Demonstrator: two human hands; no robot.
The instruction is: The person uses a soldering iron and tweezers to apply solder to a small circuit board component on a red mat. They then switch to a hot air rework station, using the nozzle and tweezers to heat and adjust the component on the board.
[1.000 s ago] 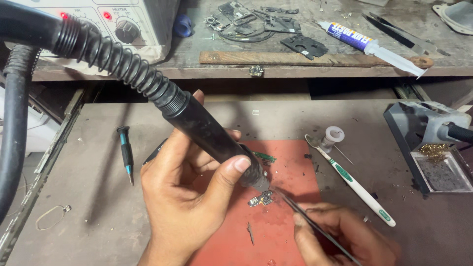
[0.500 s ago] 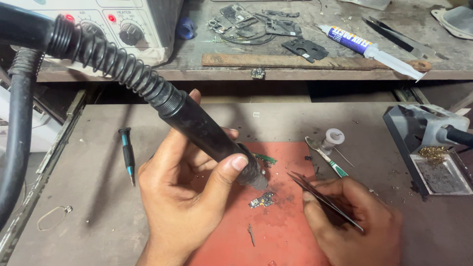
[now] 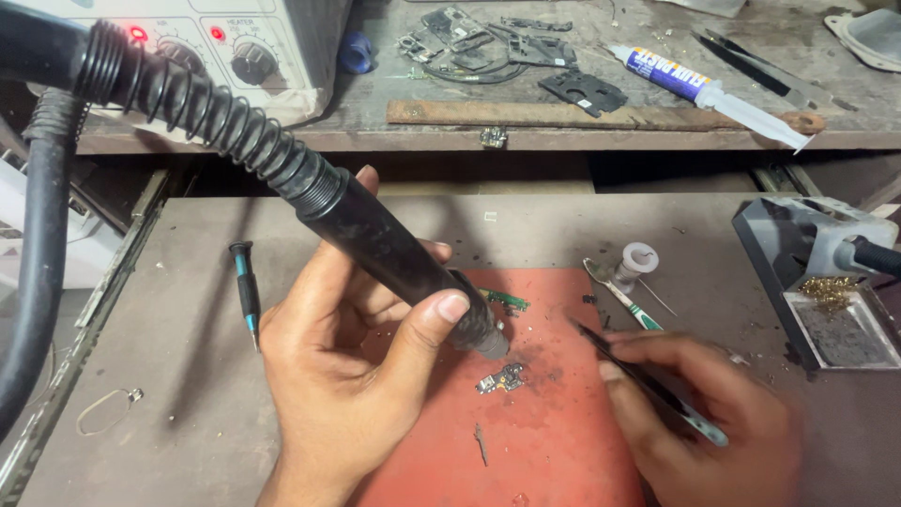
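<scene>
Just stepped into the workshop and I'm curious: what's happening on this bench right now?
A person is working at a bench with bare hands. The left hand grips a black hot-air wand on a coiled hose, its nozzle aimed down just above a small circuit part lying on a red mat. The right hand holds dark tweezers off to the side of that part, tips not touching it. A small screwdriver lies to the left, and a soldering-iron stand sits at the right.

Black hot-air handle (image 3: 394,258) with ribbed black hose (image 3: 188,103). Red-orange work mat (image 3: 554,432) (scorched dark patch mid-mat). Small green circuit board (image 3: 505,300). Black tweezers (image 3: 629,361). Screwdriver (image 3: 247,293) black with teal band. Grey-brown benchtop (image 3: 188,376). Station (image 3: 235,47) off-white, red lights.
</scene>
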